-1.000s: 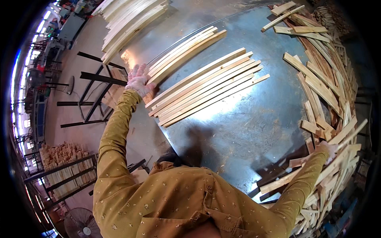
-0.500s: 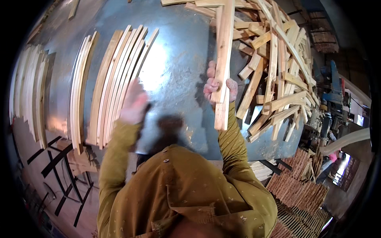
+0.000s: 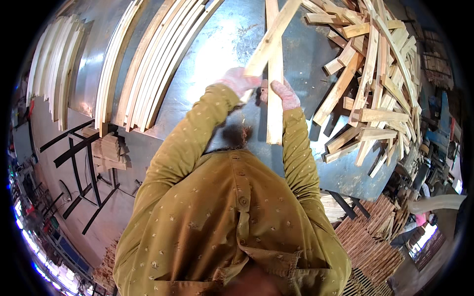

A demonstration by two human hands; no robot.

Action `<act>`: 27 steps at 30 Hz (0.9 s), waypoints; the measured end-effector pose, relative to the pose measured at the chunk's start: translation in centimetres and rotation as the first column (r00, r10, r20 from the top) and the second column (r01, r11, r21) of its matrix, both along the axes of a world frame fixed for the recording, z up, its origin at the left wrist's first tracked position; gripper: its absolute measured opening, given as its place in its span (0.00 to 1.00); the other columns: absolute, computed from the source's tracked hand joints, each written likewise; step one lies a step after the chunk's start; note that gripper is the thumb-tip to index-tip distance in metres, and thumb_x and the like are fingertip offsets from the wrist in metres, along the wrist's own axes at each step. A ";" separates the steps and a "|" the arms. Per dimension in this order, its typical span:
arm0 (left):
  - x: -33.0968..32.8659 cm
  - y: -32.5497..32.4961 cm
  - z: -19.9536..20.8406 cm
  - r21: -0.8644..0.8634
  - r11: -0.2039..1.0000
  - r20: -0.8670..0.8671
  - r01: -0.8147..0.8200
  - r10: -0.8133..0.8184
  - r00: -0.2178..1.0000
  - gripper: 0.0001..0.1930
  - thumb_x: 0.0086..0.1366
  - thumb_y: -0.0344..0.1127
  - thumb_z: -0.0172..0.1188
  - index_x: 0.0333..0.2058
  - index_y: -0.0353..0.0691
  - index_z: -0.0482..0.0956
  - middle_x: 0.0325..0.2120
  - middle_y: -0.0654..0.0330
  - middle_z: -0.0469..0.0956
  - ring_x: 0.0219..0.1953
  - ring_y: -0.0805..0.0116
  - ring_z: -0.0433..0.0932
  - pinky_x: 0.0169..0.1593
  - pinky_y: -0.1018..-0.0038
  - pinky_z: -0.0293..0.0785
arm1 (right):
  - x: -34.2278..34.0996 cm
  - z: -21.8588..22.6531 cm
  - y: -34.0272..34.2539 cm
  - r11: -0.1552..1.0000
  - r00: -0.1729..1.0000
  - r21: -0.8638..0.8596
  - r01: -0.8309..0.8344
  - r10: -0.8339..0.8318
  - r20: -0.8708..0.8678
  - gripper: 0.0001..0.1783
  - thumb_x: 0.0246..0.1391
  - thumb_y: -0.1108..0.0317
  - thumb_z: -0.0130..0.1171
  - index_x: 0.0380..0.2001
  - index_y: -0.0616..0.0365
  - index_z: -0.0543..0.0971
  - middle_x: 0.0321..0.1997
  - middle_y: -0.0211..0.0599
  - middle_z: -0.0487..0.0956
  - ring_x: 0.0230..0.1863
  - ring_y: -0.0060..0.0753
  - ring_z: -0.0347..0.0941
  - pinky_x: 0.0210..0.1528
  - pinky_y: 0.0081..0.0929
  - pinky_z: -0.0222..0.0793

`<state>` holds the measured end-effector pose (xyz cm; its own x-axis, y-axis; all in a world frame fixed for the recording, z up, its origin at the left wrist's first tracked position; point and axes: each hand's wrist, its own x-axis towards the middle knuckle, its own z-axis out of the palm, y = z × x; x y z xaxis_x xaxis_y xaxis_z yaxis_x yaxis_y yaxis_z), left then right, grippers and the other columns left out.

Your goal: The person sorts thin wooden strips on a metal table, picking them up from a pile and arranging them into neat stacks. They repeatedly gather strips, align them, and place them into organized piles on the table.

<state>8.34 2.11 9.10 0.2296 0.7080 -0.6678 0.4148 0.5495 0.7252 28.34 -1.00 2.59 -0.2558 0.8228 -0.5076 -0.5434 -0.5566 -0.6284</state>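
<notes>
while both hands are meeting over the table (image 3: 207,74), the right hand (image 3: 285,93) is closing around an upright wooden slat (image 3: 274,74), and the left hand (image 3: 239,80) is gripping a second slat (image 3: 274,34) leaning up-right across it.

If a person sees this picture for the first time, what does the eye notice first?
First, the two hands at centre: the left hand and right hand each hold a wooden slat, the two crossing above the metal table. To the right lies a tangled heap of slats; to the left, neat rows of slats.
</notes>
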 end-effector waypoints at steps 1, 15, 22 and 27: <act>-1.6 -0.6 -0.8 -0.006 0.998 -0.105 0.056 -0.056 0.993 0.30 0.62 0.52 0.61 0.51 0.30 0.73 0.36 0.50 0.81 0.35 0.62 0.82 0.37 0.71 0.78 | -0.9 0.4 -0.1 0.978 0.986 -0.144 0.149 -0.158 -0.050 0.24 0.60 0.60 0.60 0.56 0.58 0.71 0.36 0.43 0.77 0.27 0.34 0.73 0.28 0.27 0.76; -19.7 -15.6 -6.6 0.808 0.525 -0.556 0.269 0.526 0.643 0.36 0.63 0.48 0.61 0.64 0.38 0.61 0.59 0.41 0.66 0.57 0.44 0.72 0.57 0.56 0.73 | -20.3 0.1 0.6 0.843 0.220 -0.226 -0.489 0.370 0.903 0.56 0.57 0.36 0.52 0.72 0.57 0.37 0.58 0.62 0.71 0.56 0.61 0.72 0.59 0.43 0.67; -31.2 -8.5 -8.4 0.453 0.884 -0.674 -0.113 0.422 0.606 0.38 0.65 0.54 0.58 0.67 0.40 0.57 0.65 0.43 0.60 0.67 0.49 0.61 0.68 0.61 0.58 | -24.5 -0.4 0.4 0.864 0.527 -0.120 -0.489 0.402 0.749 0.63 0.48 0.54 0.69 0.73 0.57 0.35 0.66 0.61 0.66 0.64 0.56 0.67 0.66 0.35 0.60; -27.1 -4.9 -3.2 0.084 0.947 -0.498 -0.311 0.310 0.810 0.41 0.63 0.68 0.51 0.66 0.46 0.61 0.62 0.44 0.66 0.61 0.45 0.68 0.61 0.59 0.68 | -23.1 -7.6 1.8 0.893 0.660 -0.224 -0.390 0.441 0.608 0.58 0.49 0.46 0.67 0.72 0.62 0.47 0.61 0.55 0.73 0.62 0.51 0.70 0.65 0.33 0.61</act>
